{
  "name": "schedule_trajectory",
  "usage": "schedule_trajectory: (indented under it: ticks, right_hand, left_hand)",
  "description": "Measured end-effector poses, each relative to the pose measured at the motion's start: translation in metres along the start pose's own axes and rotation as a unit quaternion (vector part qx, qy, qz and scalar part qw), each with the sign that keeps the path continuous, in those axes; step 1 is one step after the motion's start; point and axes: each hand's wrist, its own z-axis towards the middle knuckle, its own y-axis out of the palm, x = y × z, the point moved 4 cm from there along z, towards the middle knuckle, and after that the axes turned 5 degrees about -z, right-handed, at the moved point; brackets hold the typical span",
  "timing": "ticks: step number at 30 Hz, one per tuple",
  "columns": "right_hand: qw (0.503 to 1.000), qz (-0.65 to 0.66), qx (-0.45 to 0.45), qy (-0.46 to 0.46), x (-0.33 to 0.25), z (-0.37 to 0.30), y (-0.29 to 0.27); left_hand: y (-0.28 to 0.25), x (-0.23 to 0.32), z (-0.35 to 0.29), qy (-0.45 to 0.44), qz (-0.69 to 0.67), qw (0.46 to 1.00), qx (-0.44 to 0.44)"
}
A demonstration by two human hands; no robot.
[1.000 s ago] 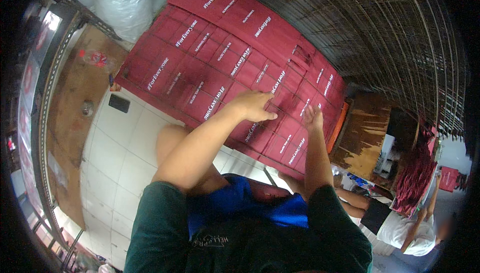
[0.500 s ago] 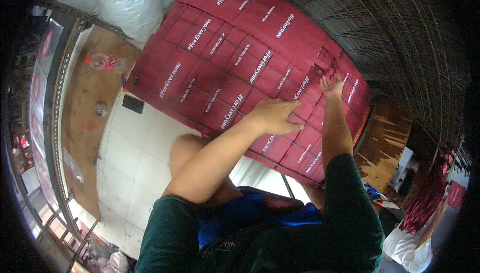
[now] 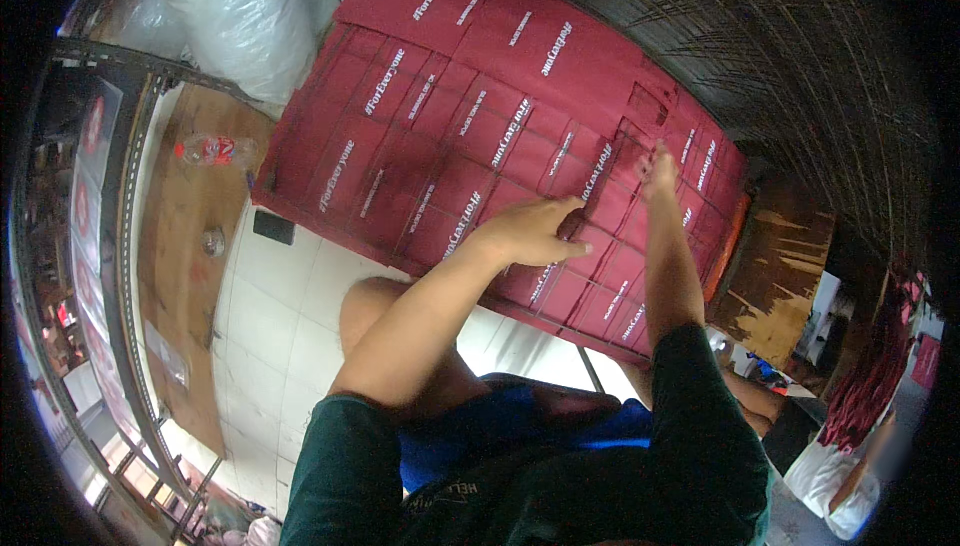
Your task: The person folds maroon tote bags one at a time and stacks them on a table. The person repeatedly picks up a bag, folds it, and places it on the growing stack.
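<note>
A broad maroon sheet-like layer (image 3: 400, 161) with white print spreads in front of me, crossed by a grid of dark lines. Over its near middle lies my left hand (image 3: 530, 233), empty, its index finger stretched out and the thumb apart. My right hand (image 3: 657, 174) is farther right, over the maroon surface and smeared by motion, so its fingers and anything in them cannot be made out. Just beyond it are small darker rectangular patches (image 3: 648, 104) in the layer.
Filled clear plastic bags (image 3: 235, 21) stand at the far left. A plastic bottle (image 3: 215, 151) lies on a brown board (image 3: 180, 266), near a black flat object (image 3: 273, 227) on the white tiled floor (image 3: 270, 316). A worn wooden panel (image 3: 775, 281) and another person (image 3: 835, 486) are on the right.
My right hand has drawn slightly back toward me and is more blurred. My left hand has shifted slightly left in view. More of the other person's legs shows at the right.
</note>
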Motion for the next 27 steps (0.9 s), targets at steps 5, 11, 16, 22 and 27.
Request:
schedule_trajectory:
  ticks: [5,11,16,22,27]
  right_hand:
    - [0.976,-0.139,-0.154,-0.069,-0.008,-0.116,0.008]
    - [0.852,-0.041,-0.509,-0.115,-0.092,-0.347,0.025]
    - [0.608,0.058,-0.786,-0.101,-0.175,-0.521,0.009]
    - [0.428,-0.022,-0.772,-0.470,-0.201,-0.530,-0.021]
    - [0.585,-0.319,-0.477,-0.573,-0.146,-0.450,-0.060]
  left_hand:
    - [0.007,-0.007,0.002,0.017,0.024,0.999,0.041]
    - [0.037,-0.050,0.032,0.103,-0.022,0.993,-0.051]
    - [0.020,-0.057,0.025,-0.078,-0.185,0.967,0.154]
    - [0.008,-0.158,0.068,-0.187,-0.248,0.886,0.343]
    - [-0.020,-0.163,0.134,-0.126,-0.305,0.844,0.423]
